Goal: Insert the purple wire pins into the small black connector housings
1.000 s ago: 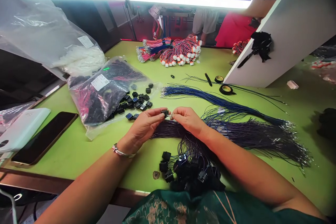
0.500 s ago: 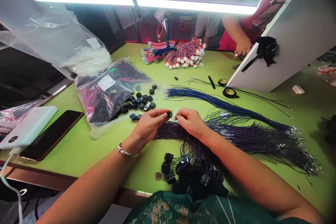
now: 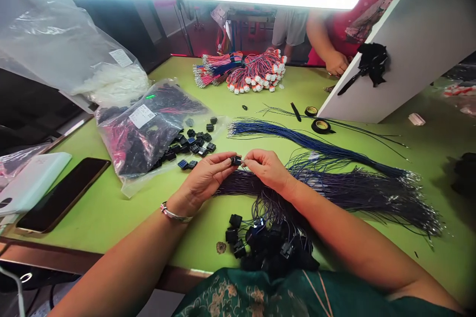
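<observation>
Between thumb and fingers, my left hand pinches a small black connector housing. My right hand is closed right beside it, its fingertips pinching a thin wire end at the housing's right side; how far the wire sits in the housing I cannot tell. Under both hands runs a bundle of dark purple wires, fanning out to the right. Close to my body lies a heap of black connectors with wires attached. Loose black housings are scattered left of my hands.
A clear plastic bag of black parts lies at the left, near a phone and a white power bank. Behind are blue wires, tape rolls and a red wire bundle. A co-worker's hand is beyond the panel.
The view has shifted slightly, so everything sits a little further left. The connector housing has turned a bit in my left hand, and my right fingertips stay at its side.
</observation>
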`<state>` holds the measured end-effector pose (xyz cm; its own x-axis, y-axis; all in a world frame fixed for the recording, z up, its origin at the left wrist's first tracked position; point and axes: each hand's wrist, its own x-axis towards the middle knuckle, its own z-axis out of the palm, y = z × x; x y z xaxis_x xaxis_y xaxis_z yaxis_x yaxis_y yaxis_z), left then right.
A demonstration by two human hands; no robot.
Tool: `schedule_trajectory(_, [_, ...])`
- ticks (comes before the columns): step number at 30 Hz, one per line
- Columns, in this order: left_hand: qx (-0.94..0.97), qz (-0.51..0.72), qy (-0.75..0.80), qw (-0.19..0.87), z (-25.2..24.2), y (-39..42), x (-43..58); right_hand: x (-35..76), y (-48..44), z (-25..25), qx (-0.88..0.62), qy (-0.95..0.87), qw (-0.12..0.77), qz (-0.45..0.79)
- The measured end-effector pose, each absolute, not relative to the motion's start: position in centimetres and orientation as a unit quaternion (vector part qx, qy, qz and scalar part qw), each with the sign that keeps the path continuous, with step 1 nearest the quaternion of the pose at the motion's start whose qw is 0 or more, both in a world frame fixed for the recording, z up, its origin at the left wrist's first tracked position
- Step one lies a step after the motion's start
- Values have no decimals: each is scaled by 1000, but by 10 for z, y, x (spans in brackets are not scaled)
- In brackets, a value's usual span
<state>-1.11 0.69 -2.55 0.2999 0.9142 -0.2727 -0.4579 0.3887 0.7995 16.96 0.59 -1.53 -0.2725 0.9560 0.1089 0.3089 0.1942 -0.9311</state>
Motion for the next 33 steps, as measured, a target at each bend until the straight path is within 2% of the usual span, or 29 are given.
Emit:
schedule_trajectory(11, [329, 458, 375, 736, -24, 5, -9, 171, 6, -15, -493, -666, 357, 431])
schedule_trajectory(20, [491, 476, 454, 571, -22, -1, -5, 174, 9, -18, -480, -651, 348, 474])
schedule_trajectory(25, [482, 474, 457, 578, -27, -2, -1, 173, 9, -19, -475, -653, 341, 481])
schedule_trajectory(30, [440, 476, 448, 616, -30, -1, 1, 168, 6, -16, -513, -659, 341, 430])
schedule_trajectory(33, [384, 490, 443, 645, -30, 0, 1, 167, 5, -18, -536, -605, 361, 465])
